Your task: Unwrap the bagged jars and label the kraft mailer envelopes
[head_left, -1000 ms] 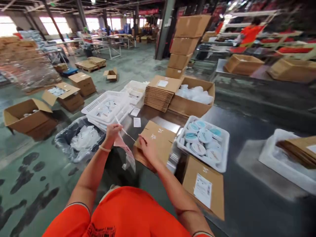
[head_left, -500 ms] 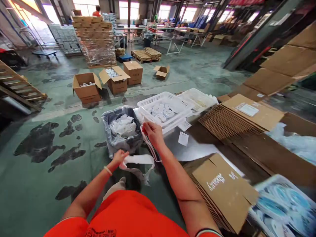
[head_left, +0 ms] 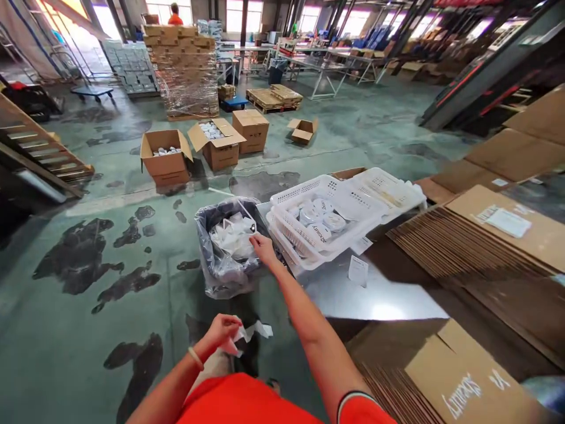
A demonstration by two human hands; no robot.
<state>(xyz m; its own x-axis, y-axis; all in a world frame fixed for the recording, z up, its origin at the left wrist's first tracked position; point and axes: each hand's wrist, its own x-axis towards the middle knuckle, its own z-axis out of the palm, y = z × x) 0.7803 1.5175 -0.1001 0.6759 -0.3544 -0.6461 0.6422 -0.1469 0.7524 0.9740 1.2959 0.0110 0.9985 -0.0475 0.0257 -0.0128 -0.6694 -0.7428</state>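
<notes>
My left hand (head_left: pixel 224 331) is low in front of my body, its fingers closed on a crumpled white strip (head_left: pixel 253 331) that hangs to the right. My right hand (head_left: pixel 263 247) reaches over the right rim of a bin lined with a clear bag (head_left: pixel 205 259). Its fingers are pinched on a thin white strip (head_left: pixel 242 206) with a small dark spot near the fingertips. White scraps (head_left: pixel 236 235) fill the bin. Beside it, a white plastic basket (head_left: pixel 304 250) holds round white packs (head_left: pixel 333 221), on a metal table (head_left: pixel 335 294).
Stacked flat cardboard (head_left: pixel 436 247) lies right of the basket, with more flat boxes (head_left: pixel 463 377) nearer me. A small white card (head_left: pixel 358 271) is on the metal table. Open cartons (head_left: pixel 165 168) stand on the floor ahead. A person in orange (head_left: pixel 175 16) is far off behind wrapped boxes.
My right hand has moved over the bin, where a thin strip now shows. My left hand has dropped lower, and its white strip looks bunched up. The view has shifted slightly.
</notes>
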